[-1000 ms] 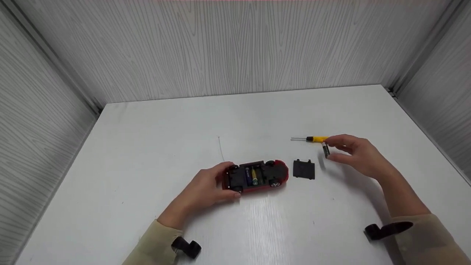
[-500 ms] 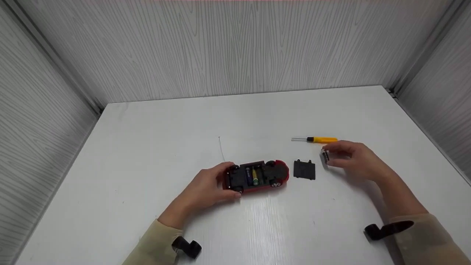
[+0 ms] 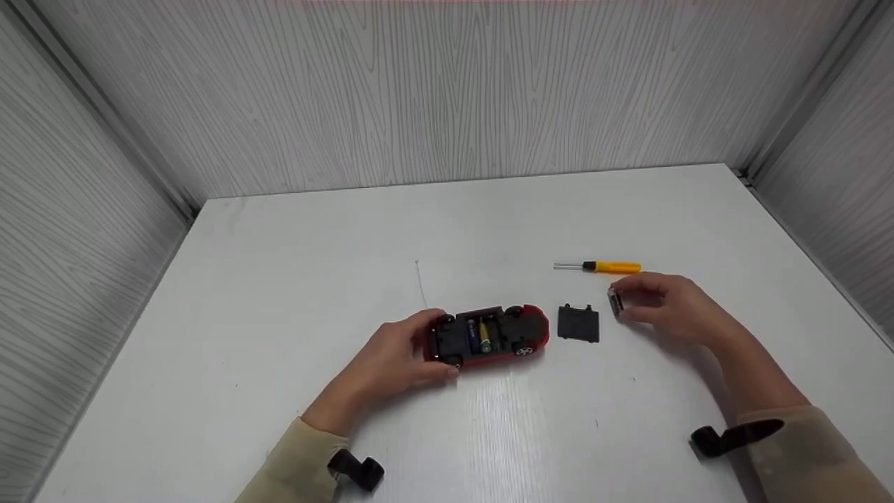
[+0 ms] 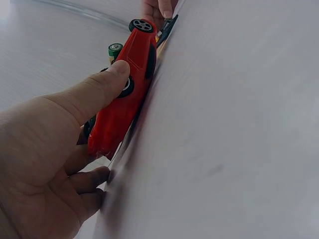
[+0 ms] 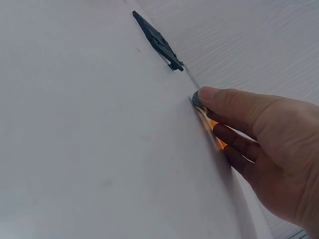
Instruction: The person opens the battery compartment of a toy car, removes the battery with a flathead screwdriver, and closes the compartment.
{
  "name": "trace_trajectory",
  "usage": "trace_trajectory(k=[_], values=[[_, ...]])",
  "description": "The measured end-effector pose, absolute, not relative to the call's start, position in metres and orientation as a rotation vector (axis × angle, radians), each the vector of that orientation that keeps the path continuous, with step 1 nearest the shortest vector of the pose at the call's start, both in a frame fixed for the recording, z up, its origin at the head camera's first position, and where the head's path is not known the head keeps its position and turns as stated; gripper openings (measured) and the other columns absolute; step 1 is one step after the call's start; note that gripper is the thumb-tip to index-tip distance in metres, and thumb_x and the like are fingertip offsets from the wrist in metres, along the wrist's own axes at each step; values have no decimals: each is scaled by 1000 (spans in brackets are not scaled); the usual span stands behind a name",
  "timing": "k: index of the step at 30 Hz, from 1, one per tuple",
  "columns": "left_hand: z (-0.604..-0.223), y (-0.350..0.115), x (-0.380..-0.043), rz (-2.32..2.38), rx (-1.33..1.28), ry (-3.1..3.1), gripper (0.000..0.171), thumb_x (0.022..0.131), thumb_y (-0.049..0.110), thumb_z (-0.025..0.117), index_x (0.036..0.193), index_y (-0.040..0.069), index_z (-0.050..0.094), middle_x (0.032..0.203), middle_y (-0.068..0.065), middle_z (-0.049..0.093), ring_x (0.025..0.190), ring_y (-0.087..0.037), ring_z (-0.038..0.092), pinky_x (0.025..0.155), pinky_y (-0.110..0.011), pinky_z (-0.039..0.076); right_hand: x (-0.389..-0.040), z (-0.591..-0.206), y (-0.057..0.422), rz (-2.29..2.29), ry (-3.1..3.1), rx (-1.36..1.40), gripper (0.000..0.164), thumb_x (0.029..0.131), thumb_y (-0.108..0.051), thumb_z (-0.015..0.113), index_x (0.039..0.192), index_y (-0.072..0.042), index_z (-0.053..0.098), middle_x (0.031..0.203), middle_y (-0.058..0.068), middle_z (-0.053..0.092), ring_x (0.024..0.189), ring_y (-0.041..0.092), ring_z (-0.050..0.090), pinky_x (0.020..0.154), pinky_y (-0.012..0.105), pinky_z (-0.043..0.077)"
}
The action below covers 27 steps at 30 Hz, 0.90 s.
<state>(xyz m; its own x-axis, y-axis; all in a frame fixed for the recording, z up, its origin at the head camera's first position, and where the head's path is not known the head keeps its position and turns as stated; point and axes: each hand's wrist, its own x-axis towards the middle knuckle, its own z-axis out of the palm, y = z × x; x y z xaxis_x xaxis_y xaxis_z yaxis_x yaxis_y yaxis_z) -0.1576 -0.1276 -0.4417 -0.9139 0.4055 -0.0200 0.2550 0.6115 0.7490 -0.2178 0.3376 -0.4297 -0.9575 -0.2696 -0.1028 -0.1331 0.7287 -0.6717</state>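
Part-hidden loose battery [image 3: 614, 302] pinched in right grip [image 3: 674, 305], left grip [image 3: 391, 353] holding upturned car [image 3: 527, 325], two batteries [image 3: 485, 335] in bay [image 3: 496, 334] just beyond.

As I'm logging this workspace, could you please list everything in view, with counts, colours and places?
table: 1, white, under the work
panels: 3, white with grey grain, back and sides
toy car: 1, red and black, wheels up, mid-table
batteries: 2, dark blue and yellow-green, inside car
battery cover: 1, black, right of car
loose battery: 1, dark, right of cover
screwdriver: 1, yellow and black, beyond cover
thin wire: 1, pale, beyond car's left end
wrist devices: 2, black, on sleeves
sleeves: 2, beige, forearms
left hand: 1, bare, gripping car
right hand: 1, bare, pinching loose battery
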Motion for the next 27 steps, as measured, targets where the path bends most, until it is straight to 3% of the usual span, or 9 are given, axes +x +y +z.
trace_trajectory(k=[12,20,27], values=[[-441,-128,-157,1222,559,2643,82,79,42,95,150,24,57,134,7,68,117,-16,60,109,-43,45,-218,-426,338,-1041,2723,-326,47,93,-24,84,138,-21,70,142,5,66,141,31,50,116,53,36],[-441,-128,-156,1223,556,2641,84,79,42,95,151,22,57,136,4,68,119,-18,60,109,-44,45,-218,-426,337,-1059,2722,-329,52,93,-28,84,141,-17,68,143,9,65,139,33,52,117,56,37],[-441,-128,-158,1208,567,2649,83,80,42,94,151,23,57,134,4,68,114,-17,60,106,-43,47,-216,-416,336,-1127,2752,-367,49,99,-30,79,144,-15,66,146,11,63,136,35,58,107,26,48]])
